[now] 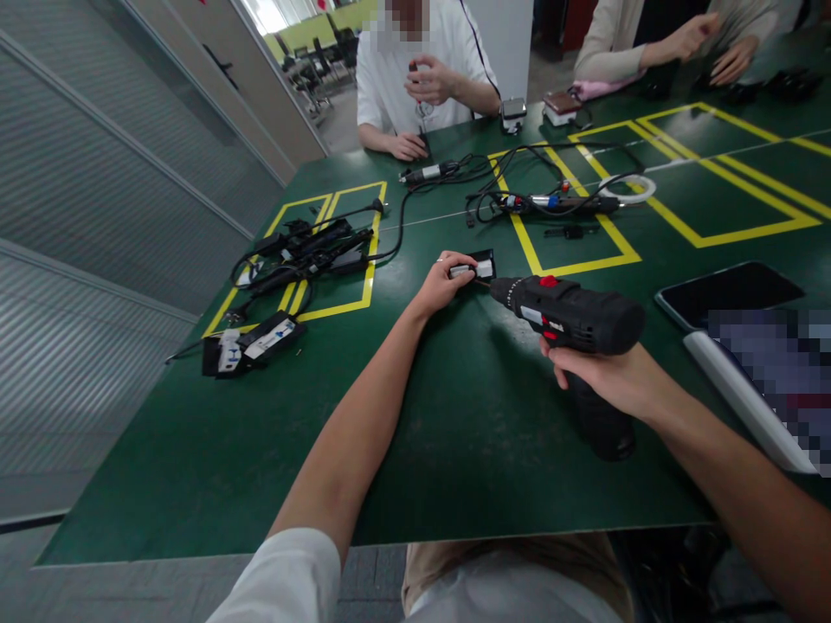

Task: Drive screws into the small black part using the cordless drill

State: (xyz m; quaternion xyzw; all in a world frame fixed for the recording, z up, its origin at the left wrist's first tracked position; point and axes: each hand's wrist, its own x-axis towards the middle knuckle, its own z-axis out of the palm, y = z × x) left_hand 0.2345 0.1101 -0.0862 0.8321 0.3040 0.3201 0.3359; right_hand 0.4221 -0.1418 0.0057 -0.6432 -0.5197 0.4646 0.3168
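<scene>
My right hand (610,374) is wrapped round the grip of a black cordless drill (568,316) with red buttons. The drill lies level over the green table (454,433), its tip pointing left. The tip meets a small black part with a white label (479,266). My left hand (445,281) pinches that part and holds it down on the table, a ring on one finger.
Black cables and adapters (305,251) lie in a yellow-taped box at left, with two black labelled parts (250,344) nearer me. More cables and tools (551,203) sit mid-table. A phone (727,292) lies at right. Other people sit at the far edge.
</scene>
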